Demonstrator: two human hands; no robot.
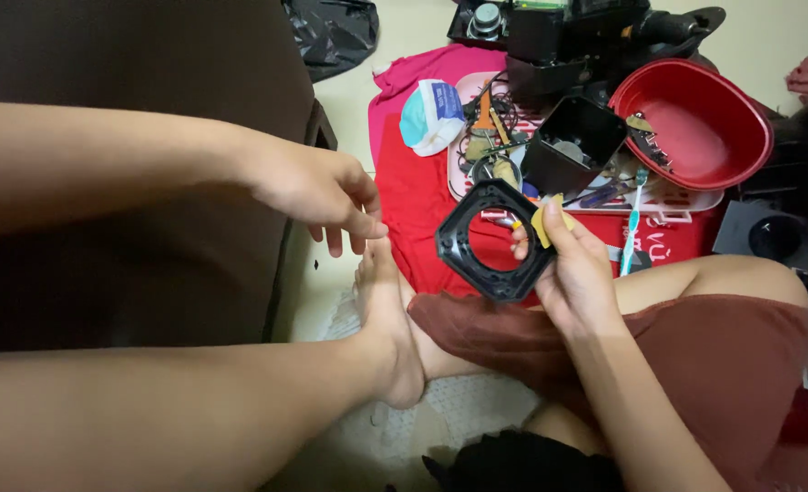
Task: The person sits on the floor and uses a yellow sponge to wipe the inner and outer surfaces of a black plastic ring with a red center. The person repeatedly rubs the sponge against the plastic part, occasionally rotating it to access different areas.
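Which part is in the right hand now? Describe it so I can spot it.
Start at the red cloth on the floor. Just above its near edge, the right hand holds a black frame. It alone is octagonal with a large round hole through its middle.

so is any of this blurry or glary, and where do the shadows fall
Head view: soft, even indoor light, no harsh glare; only a faint sheen on the red bowl. The black ring frame in the right hand is sharp; the left hand is slightly soft. The dark furniture at left sits in deep shadow.
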